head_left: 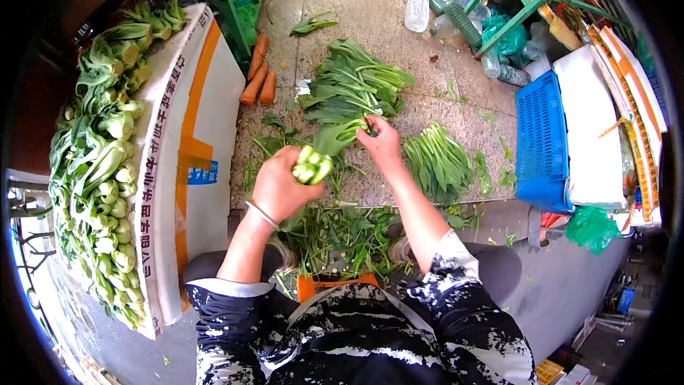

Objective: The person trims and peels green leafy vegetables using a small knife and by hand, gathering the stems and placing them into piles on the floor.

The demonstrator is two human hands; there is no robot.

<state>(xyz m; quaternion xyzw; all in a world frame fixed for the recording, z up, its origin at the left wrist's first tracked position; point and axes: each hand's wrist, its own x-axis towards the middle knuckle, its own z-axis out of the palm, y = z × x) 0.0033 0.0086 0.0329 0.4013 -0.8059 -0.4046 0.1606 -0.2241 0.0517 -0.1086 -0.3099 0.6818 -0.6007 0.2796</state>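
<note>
My left hand (276, 184) is wrapped round a bunch of leafy green stalks (312, 166), their pale cut ends facing up. My right hand (382, 144) is closed in a pinch at the stem end of a single leafy green stalk (338, 137). A small dark object (370, 127) shows at the right fingertips; its kind is unclear. Just beyond the hands lies a pile of leafy greens (349, 82) on the stone surface. To the right of my right hand rests a separate bundle of greens (438, 162), stems pointing away from me.
A white foam box (203, 164) at left is heaped with leafy greens (107, 185). Several carrots (256, 78) lie beside it. At right stand a blue plastic crate (543, 142) and plastic bottles (456, 18). Leaf trimmings (342, 239) cover the ground between my feet.
</note>
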